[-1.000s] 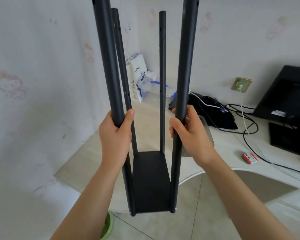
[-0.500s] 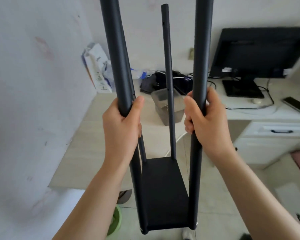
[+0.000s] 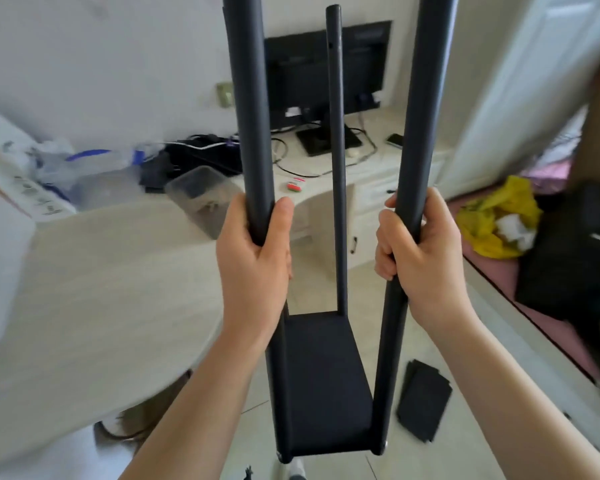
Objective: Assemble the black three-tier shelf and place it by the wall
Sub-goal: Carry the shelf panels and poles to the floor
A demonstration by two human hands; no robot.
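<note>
The black shelf frame hangs upright in the air before me: one black board (image 3: pixel 326 386) at the bottom joins its long black poles. My left hand (image 3: pixel 255 265) grips the near left pole (image 3: pixel 248 109) at mid height. My right hand (image 3: pixel 418 258) grips the near right pole (image 3: pixel 426 98) at the same height. A far pole (image 3: pixel 335 150) rises between them from the board's back edge; the far left pole is mostly hidden behind the near one. Loose black shelf boards (image 3: pixel 423 394) lie stacked on the tiled floor to the lower right.
A pale desk (image 3: pixel 94 289) curves along the left and back. On it stand a monitor (image 3: pixel 326 64), cables, a clear plastic box (image 3: pixel 201 192) and bags. A bed with a yellow bag (image 3: pixel 492 216) and black items fills the right. A white wall stands behind the desk.
My view has swung to the right: the monitor now sits behind the poles and the bed has come into view. Both hands keep their grip on the poles.
</note>
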